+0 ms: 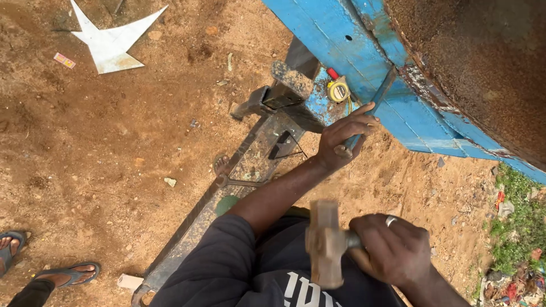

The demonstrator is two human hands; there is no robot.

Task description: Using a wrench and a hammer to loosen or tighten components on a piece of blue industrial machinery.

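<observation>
Right hand: closed fully around the handle of a hammer, near centre, head drawn back toward the body; 1 ring on a finger.

Left hand: fingers wrapped shut on a chisel, a blue-smeared steel bar, its blunt end by the palm and its tip set against the seam of the blue metal panel, far right.

Step in hand, as judged: chiselling at the seam, hammer cocked. The next move calls for a square blow on the blunt end, clear of the knuckles.

Surroundings: yellow tape measure on a blue ledge just left of the chisel; rusty surface above; sandy ground; another person's sandalled foot, near left.
</observation>
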